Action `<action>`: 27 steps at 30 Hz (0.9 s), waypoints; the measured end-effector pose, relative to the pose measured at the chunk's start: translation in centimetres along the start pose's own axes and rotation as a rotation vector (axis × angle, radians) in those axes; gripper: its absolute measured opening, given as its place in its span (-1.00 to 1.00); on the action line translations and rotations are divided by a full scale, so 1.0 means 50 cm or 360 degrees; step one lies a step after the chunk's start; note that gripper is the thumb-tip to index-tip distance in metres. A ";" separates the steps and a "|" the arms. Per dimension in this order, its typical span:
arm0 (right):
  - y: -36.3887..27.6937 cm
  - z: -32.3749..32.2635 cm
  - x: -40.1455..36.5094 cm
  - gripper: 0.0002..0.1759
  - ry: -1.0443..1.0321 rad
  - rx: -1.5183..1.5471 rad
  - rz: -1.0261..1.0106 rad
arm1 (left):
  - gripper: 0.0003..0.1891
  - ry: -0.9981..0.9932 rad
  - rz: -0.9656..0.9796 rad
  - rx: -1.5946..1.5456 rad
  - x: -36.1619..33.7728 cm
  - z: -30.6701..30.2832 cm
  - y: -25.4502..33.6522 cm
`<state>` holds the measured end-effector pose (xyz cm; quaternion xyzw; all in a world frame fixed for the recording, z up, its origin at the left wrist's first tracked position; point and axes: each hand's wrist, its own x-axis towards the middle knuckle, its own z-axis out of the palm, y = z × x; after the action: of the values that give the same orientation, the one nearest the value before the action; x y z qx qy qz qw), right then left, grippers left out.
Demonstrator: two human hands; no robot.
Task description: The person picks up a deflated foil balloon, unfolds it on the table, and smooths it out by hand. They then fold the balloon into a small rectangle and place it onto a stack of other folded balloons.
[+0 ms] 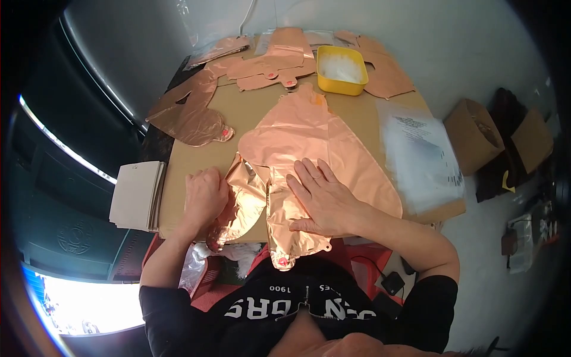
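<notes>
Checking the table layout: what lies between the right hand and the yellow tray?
In the head view, the flattened rose-gold foil balloon runs from under the right hand nearly to the yellow tray; nothing else lies there.

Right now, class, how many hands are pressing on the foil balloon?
2. The left hand presses the left edge of the foil balloon; the right hand lies flat on its middle. No others show.

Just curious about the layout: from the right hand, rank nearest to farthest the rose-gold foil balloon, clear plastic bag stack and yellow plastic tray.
1. Rose-gold foil balloon: under the right hand, touching.
2. Stack of clear plastic bags: to its right.
3. Yellow plastic tray: far ahead, beyond the balloon.
</notes>
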<state>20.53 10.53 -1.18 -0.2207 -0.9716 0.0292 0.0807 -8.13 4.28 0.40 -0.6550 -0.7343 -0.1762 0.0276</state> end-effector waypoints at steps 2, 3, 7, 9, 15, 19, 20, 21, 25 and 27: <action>0.000 0.000 0.000 0.07 -0.0003 -0.0003 -0.0011 | -0.84 0.0003 -0.0008 0.0007 0.002 0.001 -0.001; 0.000 0.000 0.000 0.07 -0.0007 -0.0002 -0.0012 | -0.84 -0.0003 -0.0013 0.0003 0.002 0.000 0.000; -0.001 0.001 0.000 0.06 -0.0012 0.0006 -0.0010 | -0.85 -0.0018 -0.0025 0.0002 0.003 -0.004 0.002; -0.001 0.000 0.000 0.06 -0.0016 0.0006 -0.0007 | -0.85 -0.0025 -0.0032 -0.0010 0.003 -0.005 0.002; -0.003 -0.003 0.000 0.06 -0.0036 0.0004 0.0005 | -0.84 -0.0018 -0.0086 -0.0159 0.003 -0.014 0.003; -0.002 -0.003 0.001 0.05 -0.0041 0.0014 -0.0002 | -0.84 -0.0227 -0.0378 -0.0537 0.015 -0.043 0.008; -0.002 -0.002 0.001 0.05 -0.0041 0.0017 -0.0005 | -0.84 -0.0290 -0.0441 -0.0633 0.018 -0.046 0.004; -0.002 -0.002 0.001 0.04 -0.0038 0.0016 -0.0010 | -0.84 -0.0315 -0.0460 -0.0747 0.019 -0.048 0.001; -0.001 0.001 0.000 0.04 -0.0008 0.0015 -0.0019 | -0.86 -0.0346 -0.0449 -0.0982 0.024 -0.028 -0.025; -0.001 0.001 0.000 0.04 0.0001 0.0017 -0.0018 | -0.88 -0.0429 -0.0503 -0.0966 0.030 -0.036 -0.023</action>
<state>20.49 10.50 -1.24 -0.2148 -0.9726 0.0338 0.0823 -9.80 5.11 2.24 -0.5293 -0.7377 -0.3003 -0.2924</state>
